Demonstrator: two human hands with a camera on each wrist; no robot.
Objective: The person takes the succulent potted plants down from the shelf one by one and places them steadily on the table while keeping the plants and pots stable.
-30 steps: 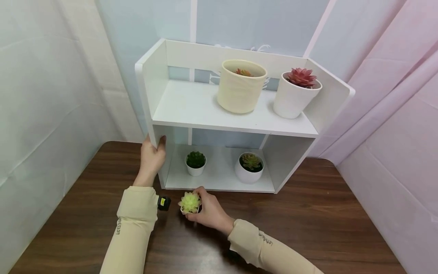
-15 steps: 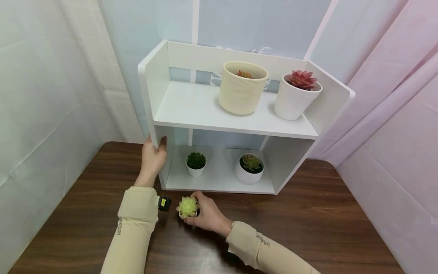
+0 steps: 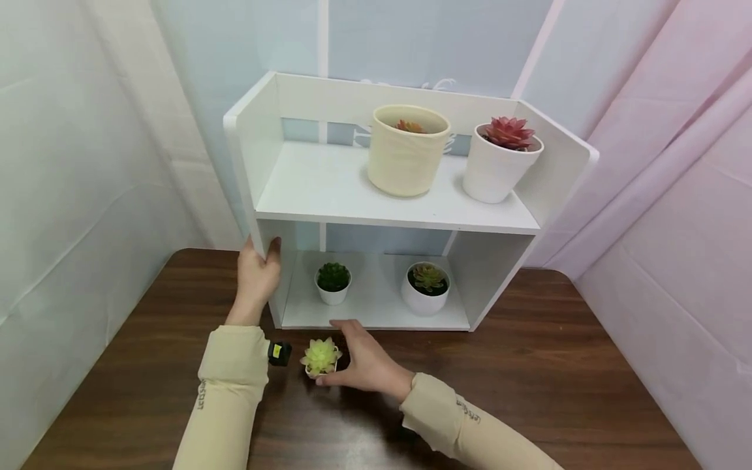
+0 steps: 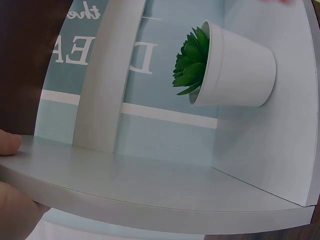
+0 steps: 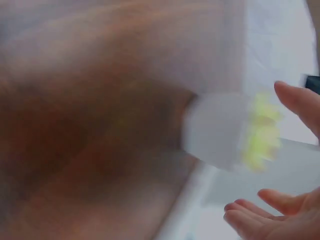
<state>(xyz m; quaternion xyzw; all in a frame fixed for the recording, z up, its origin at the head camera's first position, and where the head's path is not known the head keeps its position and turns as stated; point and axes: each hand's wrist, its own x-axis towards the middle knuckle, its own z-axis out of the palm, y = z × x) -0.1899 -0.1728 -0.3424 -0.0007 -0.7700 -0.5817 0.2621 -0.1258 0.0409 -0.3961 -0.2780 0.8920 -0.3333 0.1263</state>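
Note:
My left hand (image 3: pixel 256 279) grips the left side panel of a white two-tier shelf (image 3: pixel 399 224). In the left wrist view, its thumb (image 4: pixel 9 143) lies on one face of the panel (image 4: pixel 135 180), with fingers on the other. A small light-green succulent (image 3: pixel 320 357) in a white pot (image 5: pixel 215 130) stands on the table in front of the shelf. Around its right side, my right hand (image 3: pixel 371 359) is spread with thumb and fingers apart; the right wrist view shows a gap between the hand (image 5: pixel 280 212) and the pot. That view is blurred.
On the lower tier stand a dark-green succulent (image 3: pixel 333 281) and a succulent in a round white pot (image 3: pixel 425 294). The upper tier holds a cream pot (image 3: pixel 405 160) and a red succulent (image 3: pixel 508 134) in a white pot. Dark wood table (image 3: pixel 558 385) lies beneath.
My right hand held the light-green succulent's pot, shifted it slightly left and toward me, then let go and spread its fingers. My left hand has kept its grip on the shelf.

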